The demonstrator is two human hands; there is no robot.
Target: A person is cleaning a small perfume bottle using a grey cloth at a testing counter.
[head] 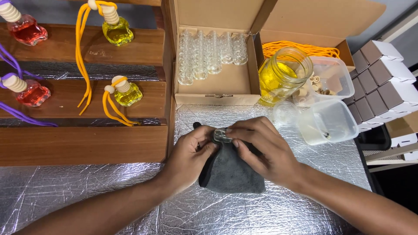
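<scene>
Hands: my left hand (189, 154) and my right hand (257, 150) meet in the middle of the table, close together over a dark grey cloth (230, 172).
Left hand: my fingers are pinched on one side of a small clear glass bottle (222, 135), and they touch the cloth too.
Right hand: my fingers are bent and pressed on the other side of the small bottle and on the top of the cloth.
Bottle: it sits between my two hands, right on the top edge of the cloth. It is tiny and see-through.
Cloth: it lies on the shiny silver table cover (217, 213), partly under my hands.
Box: an open cardboard box (213, 82) behind my hands has a row of empty glass bottles (211, 50) in it.
Jar: a glass jar with yellow liquid (283, 76) stands just right of that box.
Tubs: two clear plastic tubs (331, 119) sit near the jar, one with small wooden bits inside.
String: orange cord (300, 47) lies in a box behind the jar.
Wooden steps: on my left, wooden steps (87, 143) hold filled little bottles, two yellow (117, 32) and two red (28, 30), with cords on them.
Little boxes: white and brown small boxes (379, 74) are stacked far on the right.
</scene>
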